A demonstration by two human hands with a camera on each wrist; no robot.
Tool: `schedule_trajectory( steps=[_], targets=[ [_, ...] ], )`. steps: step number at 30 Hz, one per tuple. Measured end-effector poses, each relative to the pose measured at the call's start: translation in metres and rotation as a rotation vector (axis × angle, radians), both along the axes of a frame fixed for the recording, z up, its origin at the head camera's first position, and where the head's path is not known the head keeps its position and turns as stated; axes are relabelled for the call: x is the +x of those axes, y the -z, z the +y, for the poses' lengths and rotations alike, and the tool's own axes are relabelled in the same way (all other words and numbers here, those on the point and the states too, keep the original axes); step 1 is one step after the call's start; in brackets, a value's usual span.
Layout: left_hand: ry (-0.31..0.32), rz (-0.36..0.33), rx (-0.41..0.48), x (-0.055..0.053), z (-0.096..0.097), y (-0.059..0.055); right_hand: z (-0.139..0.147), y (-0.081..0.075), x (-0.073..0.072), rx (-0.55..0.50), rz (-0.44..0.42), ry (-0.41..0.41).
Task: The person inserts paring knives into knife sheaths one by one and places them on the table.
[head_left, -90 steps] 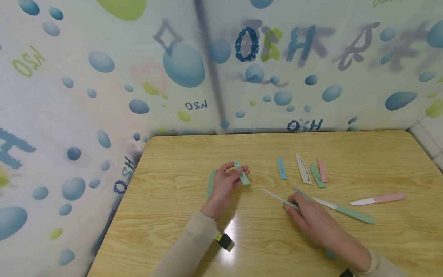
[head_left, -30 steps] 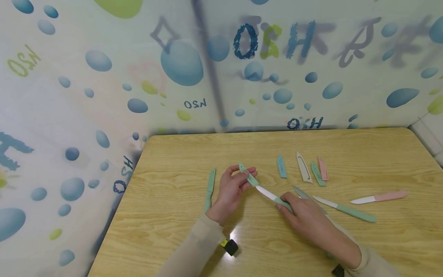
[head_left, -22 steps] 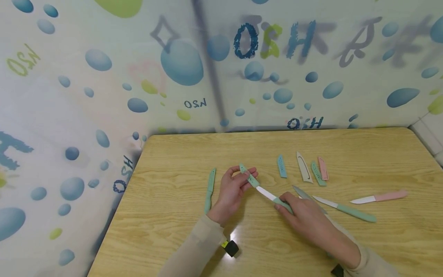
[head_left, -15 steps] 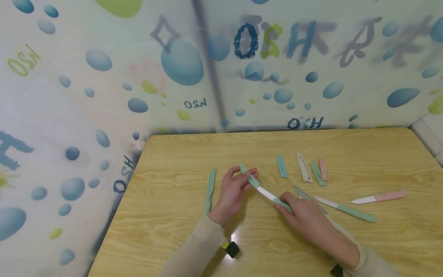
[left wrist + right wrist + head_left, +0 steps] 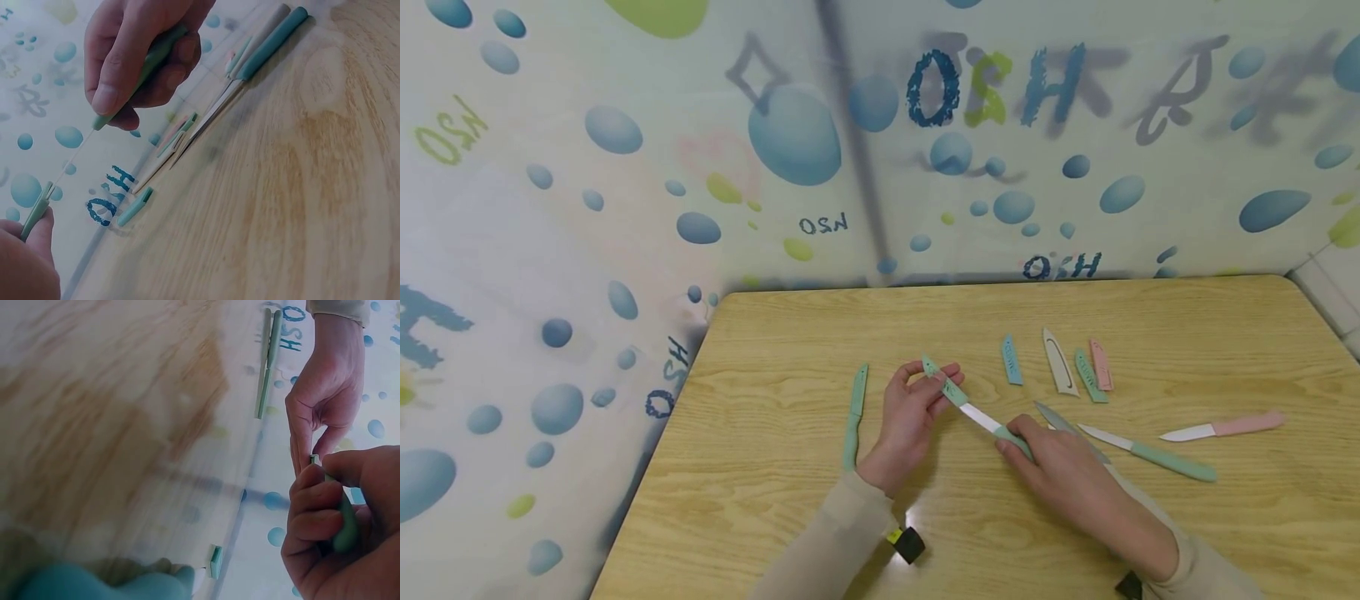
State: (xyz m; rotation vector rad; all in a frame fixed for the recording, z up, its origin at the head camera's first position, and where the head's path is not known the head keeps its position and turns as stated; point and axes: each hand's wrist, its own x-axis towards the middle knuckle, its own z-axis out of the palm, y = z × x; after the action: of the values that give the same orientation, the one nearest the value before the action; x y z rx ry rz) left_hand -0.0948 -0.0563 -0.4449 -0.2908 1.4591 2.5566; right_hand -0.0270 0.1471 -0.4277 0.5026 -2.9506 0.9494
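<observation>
over a pale wood-grain table (image 5: 760,367), your left hand (image 5: 906,421) pinched a slim mint-green plastic sheath (image 5: 955,392), its mouth around the front of a mint-handled white-bladed knife (image 5: 997,430) that your right hand (image 5: 1067,467) gripped; a slow, straight, well-aligned push looked safest.

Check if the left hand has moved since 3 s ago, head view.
Yes: rightward in the head view. The left hand is now closer to the blue knife sheath, which lies unmoved.
</observation>
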Motion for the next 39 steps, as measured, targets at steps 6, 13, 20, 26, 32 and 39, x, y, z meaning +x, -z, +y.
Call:
schedule_trajectory(
  steps=[6, 13, 20, 26, 32, 39],
  targets=[
    [0.017, 0.002, -0.010, 0.002, 0.004, 0.000, -0.002, 0.002, -0.002, 0.002, 0.027, 0.002],
    [0.000, 0.005, -0.001, 0.004, 0.008, 0.000, -0.003, 0.002, -0.002, -0.007, 0.026, 0.006],
    [-0.019, 0.003, -0.005, 0.006, 0.011, -0.001, -0.004, 0.000, -0.001, -0.018, 0.015, 0.004],
    [-0.021, 0.004, 0.002, 0.007, 0.012, -0.002, -0.005, 0.000, -0.002, -0.024, 0.014, 0.001],
    [-0.024, 0.011, 0.007, 0.009, 0.014, -0.004, -0.006, 0.000, -0.003, -0.021, 0.010, -0.001],
    [-0.016, 0.014, 0.010, 0.010, 0.015, -0.002, -0.008, -0.001, -0.003, -0.016, 0.011, -0.003]
  ],
)
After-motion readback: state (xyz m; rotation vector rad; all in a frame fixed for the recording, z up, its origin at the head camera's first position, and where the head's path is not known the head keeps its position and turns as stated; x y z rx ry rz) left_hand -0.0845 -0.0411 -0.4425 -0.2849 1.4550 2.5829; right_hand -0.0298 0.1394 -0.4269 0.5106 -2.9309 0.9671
